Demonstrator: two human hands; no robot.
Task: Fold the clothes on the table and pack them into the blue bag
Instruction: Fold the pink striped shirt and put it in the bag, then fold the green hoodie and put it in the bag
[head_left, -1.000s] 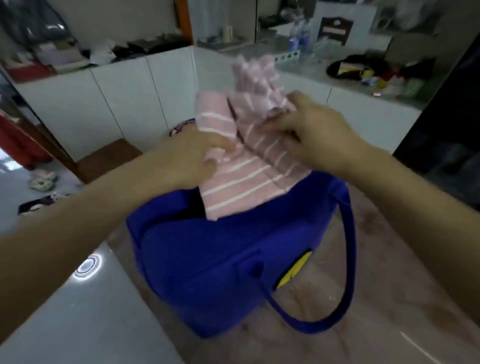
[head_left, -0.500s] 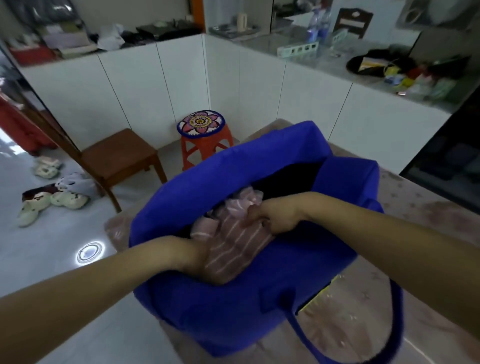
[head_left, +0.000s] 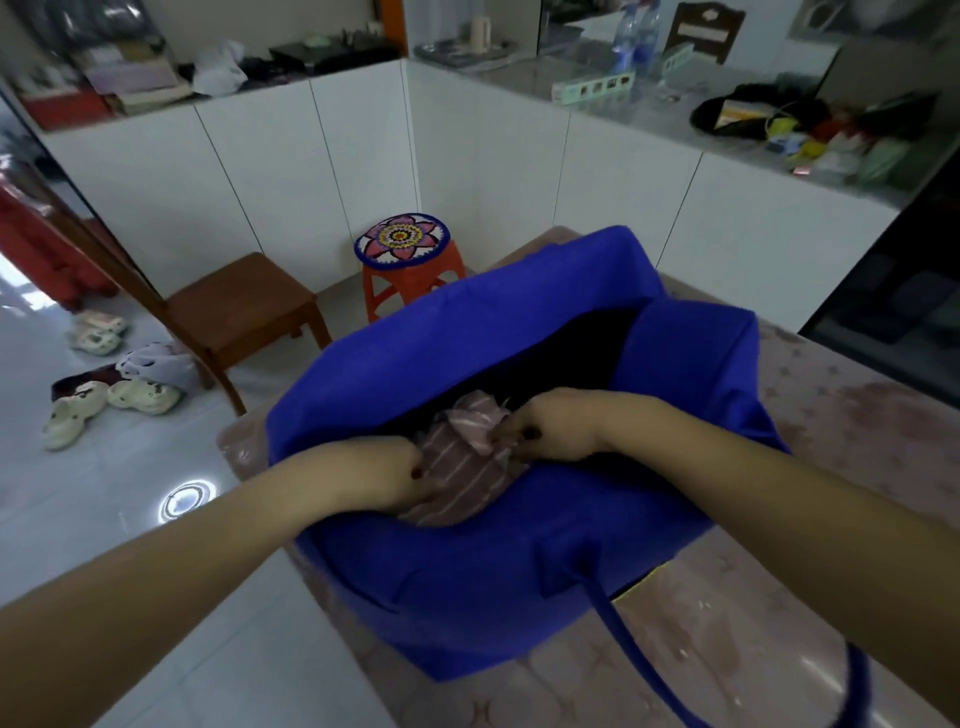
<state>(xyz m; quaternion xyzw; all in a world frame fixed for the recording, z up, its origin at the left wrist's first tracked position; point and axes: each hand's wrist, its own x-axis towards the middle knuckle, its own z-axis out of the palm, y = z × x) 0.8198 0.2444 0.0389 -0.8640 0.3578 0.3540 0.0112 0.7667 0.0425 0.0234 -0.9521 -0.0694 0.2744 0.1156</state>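
Pink striped garment (head_left: 462, 470), inside blue bag (head_left: 467, 582), is gripped by left hand (head_left: 382, 475) and pinched opposite by right hand (head_left: 553, 426).

Both bare forearms reach forward from the lower corners and converge toward the middle, the left forearm (head_left: 182, 587) coming in from the lower left and the right forearm (head_left: 779, 514) from the lower right. The wrists dip past the near rim of the blue bag (head_left: 467, 587). The left hand (head_left: 384, 475) lies knuckles up, its fingers curled into the near edge of the striped cloth (head_left: 457, 467). The right hand (head_left: 550, 428), just beside it and slightly farther in, pinches the bunched upper end of the same cloth. Dark-painted nails show on both hands
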